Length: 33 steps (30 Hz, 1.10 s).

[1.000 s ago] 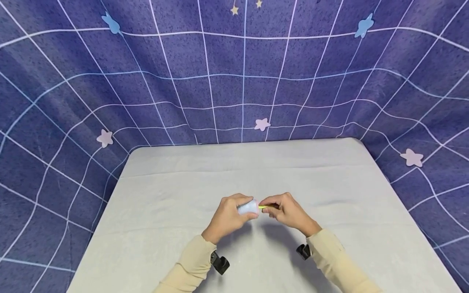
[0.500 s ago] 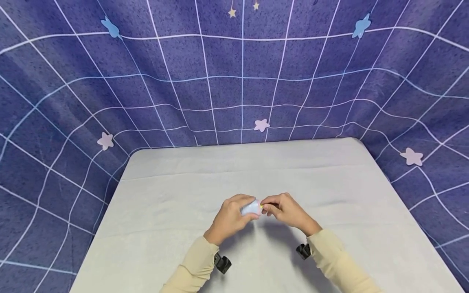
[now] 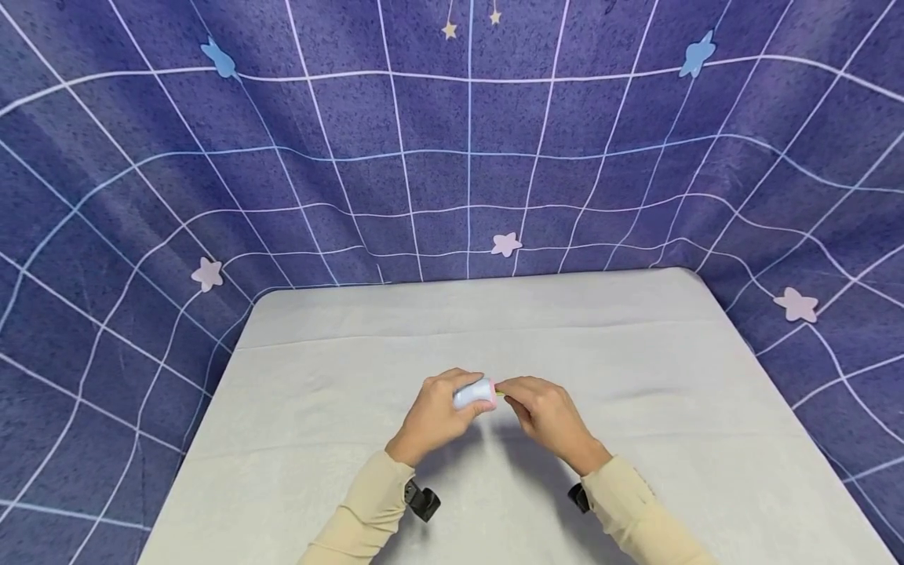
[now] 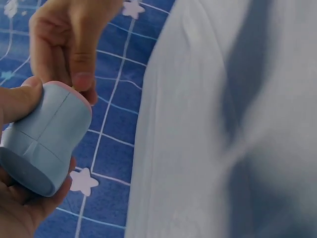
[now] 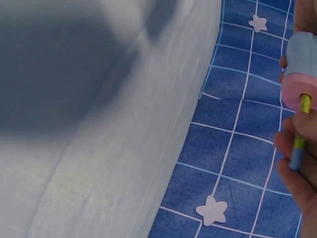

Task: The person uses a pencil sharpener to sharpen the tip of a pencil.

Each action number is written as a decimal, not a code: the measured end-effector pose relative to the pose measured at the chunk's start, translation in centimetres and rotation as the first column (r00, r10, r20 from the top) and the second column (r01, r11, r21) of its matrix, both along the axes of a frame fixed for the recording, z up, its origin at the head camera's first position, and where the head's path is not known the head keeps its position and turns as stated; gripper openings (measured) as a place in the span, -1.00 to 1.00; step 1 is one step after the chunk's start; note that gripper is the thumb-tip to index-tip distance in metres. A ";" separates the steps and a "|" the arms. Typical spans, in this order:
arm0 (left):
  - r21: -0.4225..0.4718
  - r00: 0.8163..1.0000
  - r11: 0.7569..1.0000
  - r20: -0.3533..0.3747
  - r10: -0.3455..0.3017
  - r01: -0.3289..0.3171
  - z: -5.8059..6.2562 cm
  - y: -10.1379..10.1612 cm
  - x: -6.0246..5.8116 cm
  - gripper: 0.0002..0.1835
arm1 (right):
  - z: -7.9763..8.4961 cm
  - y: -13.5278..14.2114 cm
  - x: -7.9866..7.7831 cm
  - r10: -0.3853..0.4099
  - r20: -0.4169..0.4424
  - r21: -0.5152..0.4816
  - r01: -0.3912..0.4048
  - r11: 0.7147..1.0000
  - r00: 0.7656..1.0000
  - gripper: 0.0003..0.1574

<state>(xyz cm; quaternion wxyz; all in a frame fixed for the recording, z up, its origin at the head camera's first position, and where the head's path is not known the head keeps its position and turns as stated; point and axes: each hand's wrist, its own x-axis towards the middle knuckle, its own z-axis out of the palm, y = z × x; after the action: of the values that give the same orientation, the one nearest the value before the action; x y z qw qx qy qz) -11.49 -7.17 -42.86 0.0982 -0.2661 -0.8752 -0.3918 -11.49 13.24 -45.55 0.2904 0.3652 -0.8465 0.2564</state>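
A light blue pencil sharpener (image 3: pixel 475 394), narrowed at its waist, has a pink end (image 5: pixel 293 88) with a round hole. My left hand (image 3: pixel 434 412) grips its body from the side, thumb and fingers on opposite sides, and holds it tilted above the table. A yellow-green pencil (image 5: pixel 299 140) with a blue tail end stands in that hole. With thumb and fingertips my right hand (image 3: pixel 554 412) pinches the pencil close to the pink end. Inside the sharpener the pencil's tip is hidden. The left wrist view shows the sharpener's dark, round base (image 4: pixel 27 171).
A pale cloth covers the table (image 3: pixel 339 345). Behind and beside it hangs a dark blue curtain (image 3: pixel 438 180) with a line grid and stars. Both sleeved wrists carry black camera mounts, the left one (image 3: pixel 422 501) low over the cloth.
My right hand has rolled over on the pencil, its back now turned more upward. The sharpener and left hand have shifted slightly to the left. Less of the pencil shows in the head view.
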 end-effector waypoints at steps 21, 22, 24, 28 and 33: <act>0.219 0.845 0.971 0.533 -0.039 -0.093 1.2 -0.4 -1.0 -0.68 | -0.5 -0.6 -0.3 -0.017 -0.349 -0.065 -0.007 0.998 0.937 -0.61; 0.219 0.837 0.971 0.546 -0.045 -0.091 1.2 -0.4 -1.1 -0.68 | -0.6 -0.6 -0.3 -0.011 -0.357 -0.062 -0.012 0.998 0.934 -0.61; 0.213 0.823 0.973 0.566 -0.049 -0.088 1.2 -0.4 -1.2 -0.67 | -0.6 -0.7 -0.2 -0.003 -0.372 -0.060 -0.021 0.998 0.928 -0.62; 0.216 0.801 0.974 0.594 -0.080 -0.063 1.4 -0.6 -1.3 -0.65 | -0.6 -0.7 -0.2 0.001 -0.417 -0.055 -0.027 0.998 0.909 -0.66; 0.258 0.768 0.966 0.619 -0.161 -0.005 1.4 -1.0 -1.7 -0.67 | -0.3 -0.8 -0.2 0.017 -0.471 -0.037 -0.038 0.999 0.882 -0.67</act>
<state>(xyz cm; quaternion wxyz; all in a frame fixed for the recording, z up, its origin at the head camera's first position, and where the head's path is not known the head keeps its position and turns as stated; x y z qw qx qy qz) -13.22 -8.17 -41.48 -0.1876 -0.1403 -0.7896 -0.5672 -11.65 12.44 -45.85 0.4916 0.4219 -0.7395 0.1831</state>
